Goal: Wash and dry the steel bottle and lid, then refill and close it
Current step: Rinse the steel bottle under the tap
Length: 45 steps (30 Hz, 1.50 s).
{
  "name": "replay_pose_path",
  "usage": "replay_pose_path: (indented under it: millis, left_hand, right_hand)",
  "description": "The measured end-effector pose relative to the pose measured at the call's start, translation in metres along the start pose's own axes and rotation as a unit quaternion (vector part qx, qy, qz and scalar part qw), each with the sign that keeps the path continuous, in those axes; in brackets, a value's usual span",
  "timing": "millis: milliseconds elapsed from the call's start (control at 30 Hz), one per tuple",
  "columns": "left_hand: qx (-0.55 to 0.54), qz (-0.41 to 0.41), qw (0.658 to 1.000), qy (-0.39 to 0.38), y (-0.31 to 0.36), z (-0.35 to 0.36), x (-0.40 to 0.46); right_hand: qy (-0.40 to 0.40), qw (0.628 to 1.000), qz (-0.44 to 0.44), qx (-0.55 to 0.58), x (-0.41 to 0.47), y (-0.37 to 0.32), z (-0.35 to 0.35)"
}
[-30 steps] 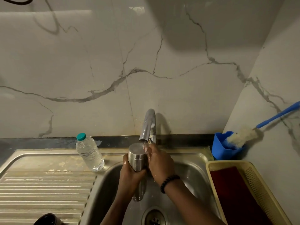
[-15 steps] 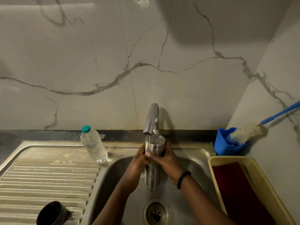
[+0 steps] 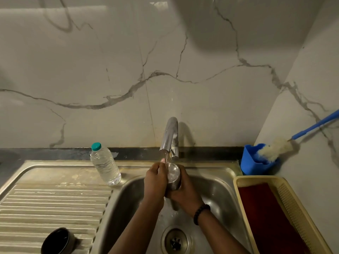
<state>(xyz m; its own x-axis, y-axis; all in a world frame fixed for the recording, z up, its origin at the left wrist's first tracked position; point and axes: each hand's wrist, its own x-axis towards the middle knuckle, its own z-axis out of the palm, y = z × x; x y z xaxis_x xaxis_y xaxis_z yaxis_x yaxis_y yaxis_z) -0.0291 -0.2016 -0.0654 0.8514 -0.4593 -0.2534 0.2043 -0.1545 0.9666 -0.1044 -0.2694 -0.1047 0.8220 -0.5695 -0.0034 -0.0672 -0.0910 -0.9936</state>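
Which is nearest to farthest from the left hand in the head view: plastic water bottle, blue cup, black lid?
From the left hand:
1. Plastic water bottle, on the sink ledge to its left.
2. Black lid, on the drainboard, lower left.
3. Blue cup, right back corner.

Our two forearms reaching forward and converging, our left hand (image 3: pixel 156 177) curled around the steel bottle (image 3: pixel 173 176) from the left, our right hand (image 3: pixel 184 192) wrapped around it from the right, beaded band on our right wrist
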Motion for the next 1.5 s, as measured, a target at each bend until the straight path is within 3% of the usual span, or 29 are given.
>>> replay_pose_path:
  millis: [100, 267, 333, 467, 600, 733, 833, 933, 1100, 1200, 1300, 1367, 1500]
  left_hand:
    - [0.092, 0.052, 0.992, -0.072, -0.002, -0.002, -0.004]
    - [0.062, 0.042, 0.995, 0.066, 0.004, -0.004, 0.003]
    - [0.056, 0.036, 0.997, 0.024, 0.004, -0.008, 0.002]
    - [0.092, 0.07, 0.983, -0.141, -0.005, -0.01, -0.008]
    - [0.206, 0.165, 0.96, -0.096, -0.014, -0.009, -0.001]
    - [0.205, 0.217, 0.953, -0.05, -0.014, -0.01, -0.004]
    - [0.18, 0.238, 0.954, -0.013, -0.005, -0.016, -0.006]
    - [0.107, 0.216, 0.97, 0.026, 0.008, -0.029, -0.005]
    - [0.038, 0.139, 0.985, 0.099, 0.004, -0.045, 0.002]
    - [-0.005, 0.086, 0.986, 0.14, -0.006, -0.051, 0.006]
    - [-0.02, 0.028, 0.988, 0.153, -0.016, -0.055, 0.005]
    - [-0.024, 0.001, 0.984, 0.179, -0.024, -0.055, 0.002]
    - [-0.011, -0.067, 0.976, 0.206, -0.053, -0.059, 0.007]
  right_hand:
    - [0.003, 1.0, -0.005, -0.001, 0.001, 0.003, -0.002]
    - [-0.014, 0.999, -0.016, -0.043, 0.002, 0.006, 0.003]
    - [0.001, 0.999, -0.013, -0.045, 0.002, 0.01, 0.002]
    - [0.027, 0.998, -0.013, -0.055, 0.002, 0.011, 0.0]
    - [0.035, 0.999, -0.011, -0.016, 0.001, 0.011, 0.004]
    - [0.032, 0.999, -0.033, -0.001, 0.003, 0.001, 0.006]
    - [-0.021, 1.0, -0.017, -0.012, 0.005, 0.011, 0.002]
    - [-0.039, 0.996, 0.066, -0.047, -0.002, 0.041, -0.006]
    - [-0.009, 0.986, 0.145, 0.079, -0.013, 0.055, -0.016]
    - [0.077, 0.945, 0.233, 0.219, -0.009, 0.052, -0.018]
    - [0.162, 0.901, 0.26, 0.308, -0.003, 0.042, -0.015]
    - [0.204, 0.908, 0.234, 0.281, 0.005, 0.035, -0.011]
    - [0.276, 0.954, 0.11, 0.042, 0.015, 0.025, -0.01]
